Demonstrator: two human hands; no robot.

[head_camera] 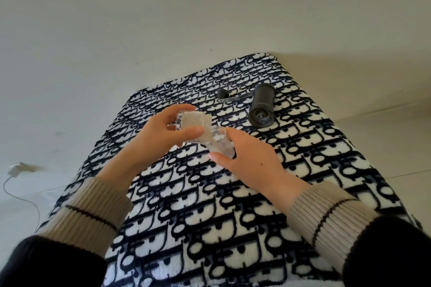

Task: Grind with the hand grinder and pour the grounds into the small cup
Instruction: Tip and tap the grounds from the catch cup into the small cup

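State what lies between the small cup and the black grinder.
Only bare patterned cloth separates the cup from the grinder, seen in the head view.

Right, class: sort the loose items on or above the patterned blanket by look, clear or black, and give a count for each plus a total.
Clear: 2, the grounds jar tipped in the left hand and the small cup in the right hand
Black: 1, the hand grinder lying on the blanket
Total: 3
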